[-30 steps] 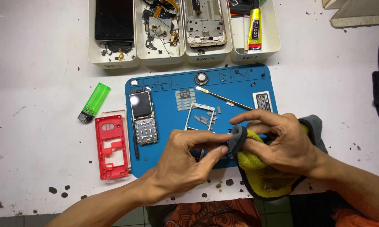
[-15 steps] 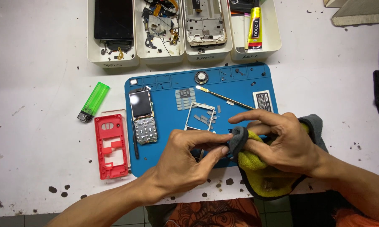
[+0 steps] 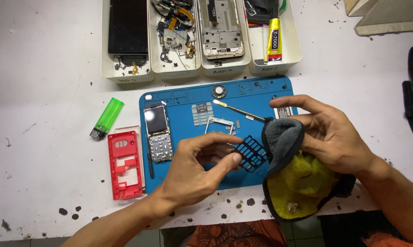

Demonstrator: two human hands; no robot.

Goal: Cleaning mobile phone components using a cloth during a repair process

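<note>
On the stained white table (image 3: 46,183) lies a blue rubber mat (image 3: 188,169). My left hand (image 3: 192,171) pinches a black plastic keypad grid (image 3: 251,153); my right hand (image 3: 328,132), fingers half open, holds a grey-yellow cloth (image 3: 293,178).

A work mat (image 3: 188,176) lies at mid-counter (image 3: 46,91), with four trays (image 3: 202,68) in a row at its far side. A lighter (image 3: 106,118) and a phone shell (image 3: 125,164) lie left of the mat. On the mat, a phone board (image 3: 157,133) sits at the left and a keypad grid (image 3: 251,153) is raised over its near right.

One head cam; looks steeply down at white table (image 3: 55,91); close, approx arm's reach; no 2nd view.
</note>
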